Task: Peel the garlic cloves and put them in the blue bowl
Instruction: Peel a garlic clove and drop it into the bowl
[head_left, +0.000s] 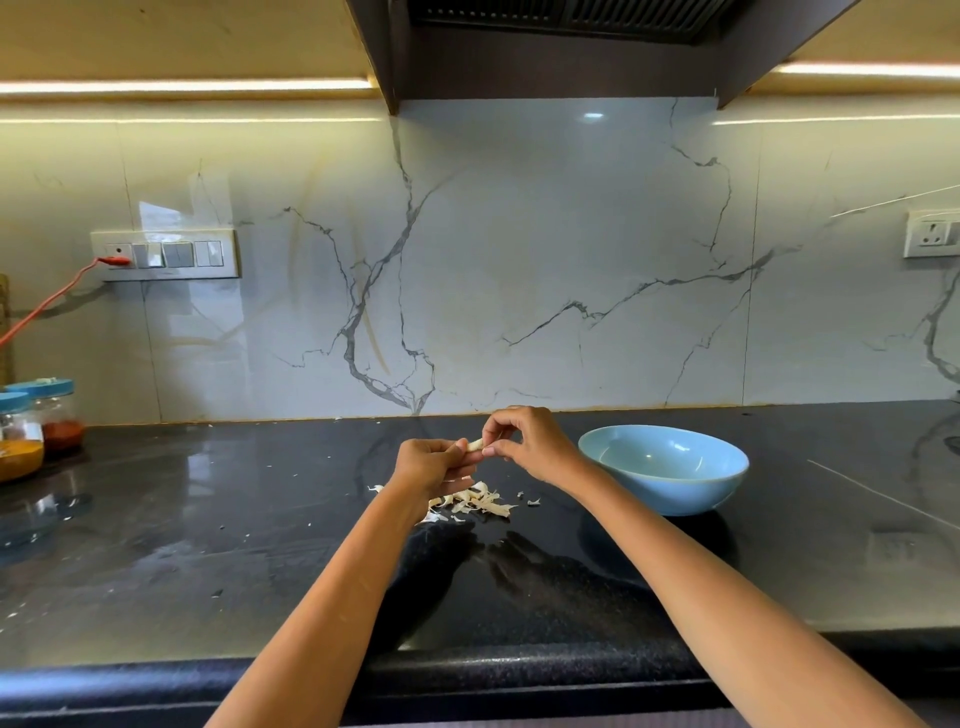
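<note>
I see a black worktop (260, 545), with the blue bowl (664, 467) at right, seemingly empty. Left of it my left hand (428, 465) and right hand (524, 441) both pinch one garlic clove (475, 445) in mid-air, over a pile of peels (475, 501). A slippery clove could squirt free and land among the peels, not in the bowl

Glossy black stone counter (208, 545), polished veined marble backsplash (519, 260), smooth glazed blue bowl (675, 488)
</note>
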